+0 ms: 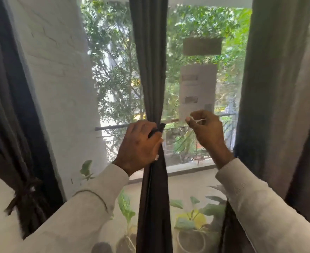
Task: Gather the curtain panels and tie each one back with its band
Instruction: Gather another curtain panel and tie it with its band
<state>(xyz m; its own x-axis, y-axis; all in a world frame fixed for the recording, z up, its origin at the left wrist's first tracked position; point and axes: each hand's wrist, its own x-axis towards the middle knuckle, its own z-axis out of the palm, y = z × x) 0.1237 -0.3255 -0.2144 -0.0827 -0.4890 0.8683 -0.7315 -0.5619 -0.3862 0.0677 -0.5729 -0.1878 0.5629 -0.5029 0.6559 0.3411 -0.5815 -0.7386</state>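
A dark grey curtain panel (pixel 150 61) hangs gathered down the middle of the window. My left hand (pixel 139 145) grips it at its narrowest point, with a dark band (pixel 157 129) running over the fingers. To the right, apart from the panel, my right hand (pixel 207 130) pinches a thin pale strip (pixel 198 121) between thumb and fingers. At the far left another dark panel (pixel 9 106) hangs bunched and tied with a brown band (pixel 25 190). A third grey panel (pixel 278 97) hangs loose at the right edge.
A white painted brick pillar (pixel 59 79) stands between the left panel and the window. Papers (pixel 198 90) are stuck on the glass. Potted plants (pixel 192 220) stand below the sill, behind a sheer printed fabric. A balcony railing (pixel 114 127) and trees show outside.
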